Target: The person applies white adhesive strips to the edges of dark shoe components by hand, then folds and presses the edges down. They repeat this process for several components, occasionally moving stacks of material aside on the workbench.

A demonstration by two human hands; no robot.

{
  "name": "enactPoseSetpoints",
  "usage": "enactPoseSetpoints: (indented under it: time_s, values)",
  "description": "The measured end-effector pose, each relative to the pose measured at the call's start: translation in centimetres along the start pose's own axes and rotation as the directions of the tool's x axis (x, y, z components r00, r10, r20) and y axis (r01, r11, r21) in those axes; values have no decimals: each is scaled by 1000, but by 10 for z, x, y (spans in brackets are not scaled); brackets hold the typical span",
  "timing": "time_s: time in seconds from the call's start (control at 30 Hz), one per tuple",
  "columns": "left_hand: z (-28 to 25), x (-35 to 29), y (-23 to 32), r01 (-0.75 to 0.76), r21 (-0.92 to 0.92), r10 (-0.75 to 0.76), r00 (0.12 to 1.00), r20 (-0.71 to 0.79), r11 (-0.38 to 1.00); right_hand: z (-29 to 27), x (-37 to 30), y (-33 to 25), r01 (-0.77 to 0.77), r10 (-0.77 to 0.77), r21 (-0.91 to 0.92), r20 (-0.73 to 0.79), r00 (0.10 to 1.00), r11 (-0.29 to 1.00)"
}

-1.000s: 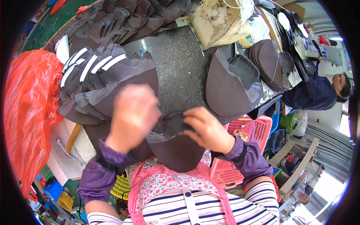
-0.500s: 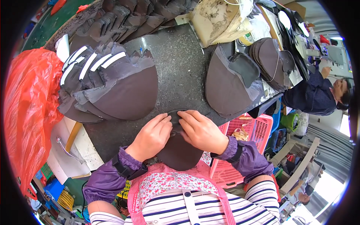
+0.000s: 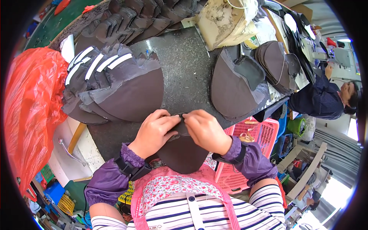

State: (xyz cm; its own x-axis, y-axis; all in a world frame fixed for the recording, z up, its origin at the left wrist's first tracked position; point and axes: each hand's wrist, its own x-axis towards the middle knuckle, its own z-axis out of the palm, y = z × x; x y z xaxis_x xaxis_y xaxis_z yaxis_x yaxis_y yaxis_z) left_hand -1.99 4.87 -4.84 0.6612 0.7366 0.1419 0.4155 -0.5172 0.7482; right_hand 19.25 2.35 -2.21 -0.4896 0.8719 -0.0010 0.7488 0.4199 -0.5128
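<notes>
A dark brown, leather-like piece with a rounded near end (image 3: 183,155) hangs over the table's near edge, against my apron. My left hand (image 3: 155,128) pinches its narrow far edge between thumb and bent fingers. Close beside it, my right hand (image 3: 207,130) is closed on the same edge, its fingertips slightly blurred and partly hiding the rim. Left of my hands lies a fanned stack of similar brown pieces (image 3: 132,92), some bearing white strips. To the right, more rounded pieces (image 3: 232,90) lie under a small black dish-shaped thing (image 3: 251,71).
A red plastic bag (image 3: 34,111) bulges at the left. Heaps of dark pieces (image 3: 126,23) cover the far side, beside a stained cream container (image 3: 224,25). A pink basket (image 3: 234,174) stands below the table's right edge. Another person (image 3: 326,96) sits at the far right.
My left fingers have bent into a pinch at the piece's far edge, and my right fingers have curled in more. The view has shifted slightly.
</notes>
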Motion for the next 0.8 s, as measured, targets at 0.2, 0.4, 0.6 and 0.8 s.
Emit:
enactPoseSetpoints:
  time_s: [0.2, 0.4, 0.6, 0.8]
  values:
    - [-13, -15, -13, -316, 360, 314, 947, 66, 878, 16, -23, -20, 290, -314, -298, -36, 949, 910]
    - [-51, -32, -17, -361, 427, 310, 932, 187, 829, 20, -29, -21, 303, -311, -136, -38, 950, 943]
    - [-89, 5, -19, 283, 739, 176, 862, -476, 611, 10, 11, -21, -68, 32, -92, -343, 939, 993]
    - [-106, 33, -44, 501, 634, -1, 785, -620, 589, -13, -2, -18, -65, 94, 175, -160, 983, 982]
